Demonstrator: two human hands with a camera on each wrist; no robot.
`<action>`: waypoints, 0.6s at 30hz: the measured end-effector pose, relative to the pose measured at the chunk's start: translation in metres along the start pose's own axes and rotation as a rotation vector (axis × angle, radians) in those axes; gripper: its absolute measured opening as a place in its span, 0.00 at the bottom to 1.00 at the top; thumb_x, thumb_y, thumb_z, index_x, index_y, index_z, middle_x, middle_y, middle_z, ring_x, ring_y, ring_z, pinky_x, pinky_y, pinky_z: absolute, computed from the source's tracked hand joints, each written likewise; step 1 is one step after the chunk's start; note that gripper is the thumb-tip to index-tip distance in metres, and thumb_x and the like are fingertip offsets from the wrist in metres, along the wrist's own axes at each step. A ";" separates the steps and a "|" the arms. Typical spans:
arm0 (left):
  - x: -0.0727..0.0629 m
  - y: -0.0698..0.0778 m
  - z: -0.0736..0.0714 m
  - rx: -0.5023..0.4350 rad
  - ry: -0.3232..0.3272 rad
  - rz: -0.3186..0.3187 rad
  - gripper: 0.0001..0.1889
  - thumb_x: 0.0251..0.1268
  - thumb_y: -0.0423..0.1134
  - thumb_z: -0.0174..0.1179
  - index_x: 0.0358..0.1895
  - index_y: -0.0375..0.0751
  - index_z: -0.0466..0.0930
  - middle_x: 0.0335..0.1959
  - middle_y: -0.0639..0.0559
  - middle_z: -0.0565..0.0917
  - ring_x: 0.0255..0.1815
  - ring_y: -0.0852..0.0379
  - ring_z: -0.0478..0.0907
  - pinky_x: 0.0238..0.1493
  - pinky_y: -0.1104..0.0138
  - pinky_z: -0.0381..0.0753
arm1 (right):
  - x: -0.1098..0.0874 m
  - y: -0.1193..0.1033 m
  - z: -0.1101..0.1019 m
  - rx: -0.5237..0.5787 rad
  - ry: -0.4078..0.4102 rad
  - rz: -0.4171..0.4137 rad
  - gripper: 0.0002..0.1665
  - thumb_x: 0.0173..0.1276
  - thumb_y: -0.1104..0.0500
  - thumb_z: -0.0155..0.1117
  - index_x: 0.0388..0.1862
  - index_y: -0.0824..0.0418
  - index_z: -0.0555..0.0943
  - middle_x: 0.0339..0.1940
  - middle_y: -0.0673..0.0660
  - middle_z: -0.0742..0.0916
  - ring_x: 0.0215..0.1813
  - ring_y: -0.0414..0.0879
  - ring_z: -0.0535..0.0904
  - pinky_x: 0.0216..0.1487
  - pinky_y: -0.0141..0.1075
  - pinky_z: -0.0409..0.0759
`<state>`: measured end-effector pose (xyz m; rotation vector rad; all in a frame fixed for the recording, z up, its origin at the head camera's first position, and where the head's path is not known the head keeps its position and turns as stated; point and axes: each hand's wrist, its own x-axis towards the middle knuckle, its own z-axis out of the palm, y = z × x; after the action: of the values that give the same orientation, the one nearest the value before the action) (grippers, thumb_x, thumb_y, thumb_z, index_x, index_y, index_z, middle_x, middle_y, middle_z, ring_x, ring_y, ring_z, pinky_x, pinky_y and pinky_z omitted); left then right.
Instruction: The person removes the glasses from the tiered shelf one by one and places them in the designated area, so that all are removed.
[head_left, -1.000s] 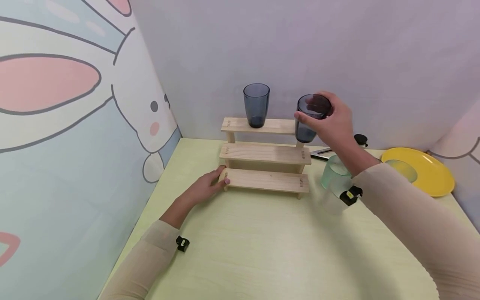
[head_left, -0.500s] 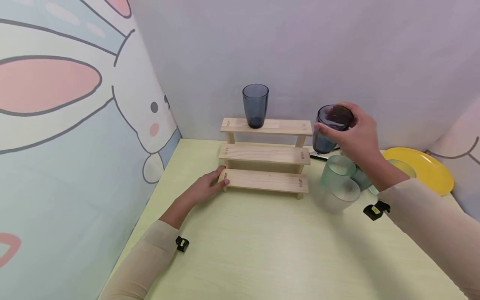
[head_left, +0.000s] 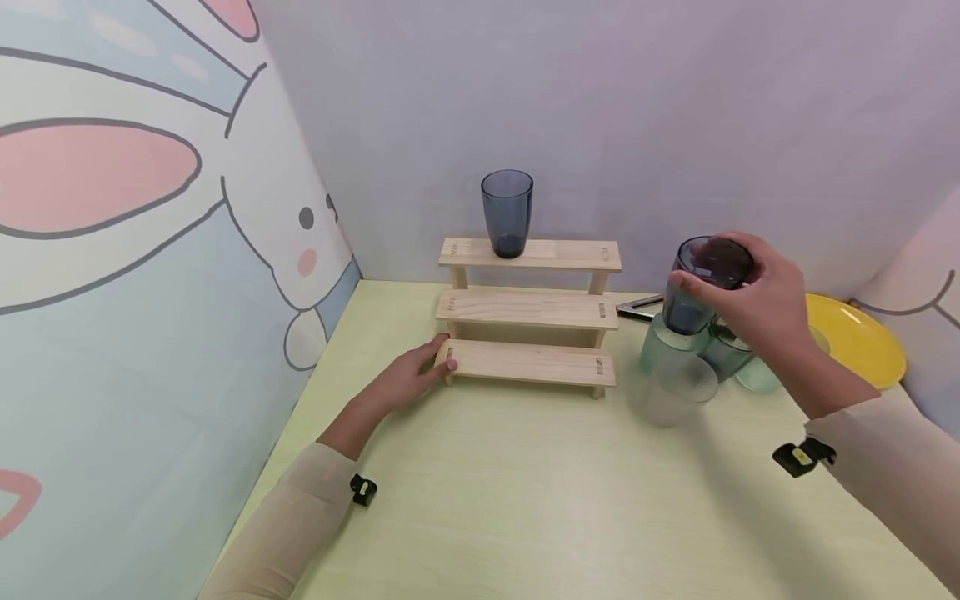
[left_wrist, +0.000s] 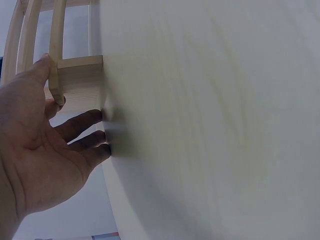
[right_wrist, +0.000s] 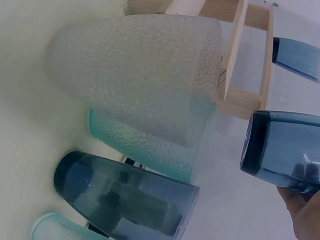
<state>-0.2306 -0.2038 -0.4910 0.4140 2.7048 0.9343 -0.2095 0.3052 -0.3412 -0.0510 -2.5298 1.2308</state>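
Observation:
My right hand (head_left: 772,304) grips a clear blue glass (head_left: 688,307) near its rim, thumb on one side and fingers on the other. In the head view this glass overlaps the rim of a pale green glass (head_left: 654,350); the right wrist view shows it raised beside the group of glasses. My left hand (head_left: 401,379) pinches the left end of the lowest tier of a three-tier wooden display stand (head_left: 532,362), with the thumb on top. Another blue glass (head_left: 507,217) stands upright on the top tier, left of its middle.
Right of the stand are a frosted clear glass (head_left: 675,396), another dark blue glass (right_wrist: 125,195) and a further green glass (right_wrist: 60,230). A yellow plate (head_left: 862,342) lies at the back right. A black and silver item (head_left: 637,308) lies behind the glasses.
My right hand has carried the blue glass rightward and down, from beside the top tier to over the green glass. My left hand has kept its hold on the stand.

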 end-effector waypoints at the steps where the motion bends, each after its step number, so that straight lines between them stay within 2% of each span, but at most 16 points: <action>1: 0.000 0.000 0.000 0.001 -0.001 0.001 0.47 0.85 0.68 0.53 0.93 0.46 0.50 0.91 0.40 0.59 0.91 0.36 0.58 0.89 0.40 0.62 | -0.002 0.003 -0.003 -0.003 -0.002 0.004 0.44 0.65 0.41 0.86 0.77 0.47 0.79 0.57 0.37 0.81 0.53 0.31 0.77 0.41 0.13 0.76; 7: -0.001 0.002 -0.001 0.003 0.000 -0.006 0.47 0.85 0.69 0.53 0.93 0.47 0.50 0.91 0.40 0.59 0.91 0.36 0.58 0.89 0.41 0.61 | -0.015 0.018 -0.017 -0.025 -0.007 0.019 0.42 0.66 0.44 0.87 0.74 0.48 0.79 0.52 0.29 0.79 0.51 0.31 0.77 0.40 0.13 0.75; 18: 0.000 0.002 -0.002 -0.001 -0.008 0.002 0.47 0.85 0.68 0.53 0.92 0.45 0.50 0.91 0.40 0.59 0.91 0.37 0.58 0.89 0.41 0.61 | -0.039 0.036 -0.034 -0.040 0.019 0.054 0.39 0.66 0.48 0.87 0.73 0.45 0.81 0.50 0.25 0.78 0.46 0.24 0.77 0.38 0.12 0.76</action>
<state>-0.2311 -0.2033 -0.4877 0.4190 2.6969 0.9327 -0.1659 0.3469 -0.3596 -0.1403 -2.5514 1.1943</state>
